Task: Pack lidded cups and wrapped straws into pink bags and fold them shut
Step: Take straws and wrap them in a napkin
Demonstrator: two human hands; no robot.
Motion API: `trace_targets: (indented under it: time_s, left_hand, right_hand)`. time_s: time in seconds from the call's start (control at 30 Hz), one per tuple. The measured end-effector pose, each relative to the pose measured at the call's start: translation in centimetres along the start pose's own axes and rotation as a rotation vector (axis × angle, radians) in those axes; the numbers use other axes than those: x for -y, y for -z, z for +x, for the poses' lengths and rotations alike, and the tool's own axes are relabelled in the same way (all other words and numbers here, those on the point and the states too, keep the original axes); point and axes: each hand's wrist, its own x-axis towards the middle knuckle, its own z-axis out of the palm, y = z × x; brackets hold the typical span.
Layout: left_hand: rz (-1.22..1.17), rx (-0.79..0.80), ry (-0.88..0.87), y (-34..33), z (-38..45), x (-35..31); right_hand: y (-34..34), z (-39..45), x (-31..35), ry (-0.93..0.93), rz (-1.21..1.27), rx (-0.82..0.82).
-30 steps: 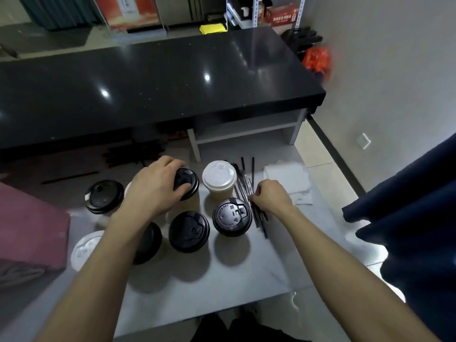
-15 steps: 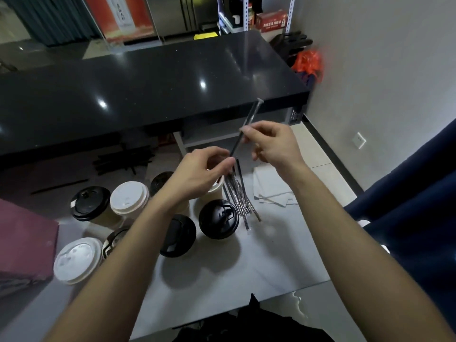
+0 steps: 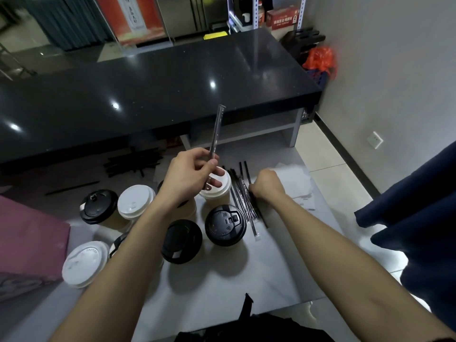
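Observation:
Several lidded paper cups stand on the pale table [image 3: 222, 287]: black lids [image 3: 225, 224] [image 3: 181, 240] [image 3: 98, 206] and white lids [image 3: 135, 201] [image 3: 85, 264]. My left hand [image 3: 190, 178] pinches one wrapped straw [image 3: 216, 130], which points up over a white-lidded cup [image 3: 218, 191]. My right hand [image 3: 265, 185] is down on the pile of wrapped straws [image 3: 243, 201] to the right of the cups, fingers curled onto them. A pink bag [image 3: 29, 238] lies at the left edge.
White napkins [image 3: 294, 178] lie beyond my right hand. A long black counter [image 3: 148, 95] runs across the back, with loose black straws [image 3: 133, 161] beneath its edge. Dark blue cloth [image 3: 419, 218] hangs at the right. The table's near edge is close to my body.
My right hand passed the raised straw to my left hand and dropped back onto the straw pile. My left hand left the black-lidded cup and now holds that straw up.

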Motion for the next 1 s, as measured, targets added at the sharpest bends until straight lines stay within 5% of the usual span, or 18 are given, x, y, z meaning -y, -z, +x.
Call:
trace_targets:
  time_s: [0.4,0.6,1.0]
  left_hand:
    - [-0.134,0.116,0.054,-3.5,1.5,-0.3]
    - [-0.212,0.228,0.023,-5.6,1.9,-0.6]
    - [-0.269,0.1,0.065,-6.8,2.1,-1.1]
  right_hand:
    - [6.6,-6.3,-0.1,0.235,0.993,-0.049]
    - [6.7,-6.3,1.3,0.337,0.915,-0.16]
    - [5.3,-7.0,0.1,0.309,0.927,-0.302]
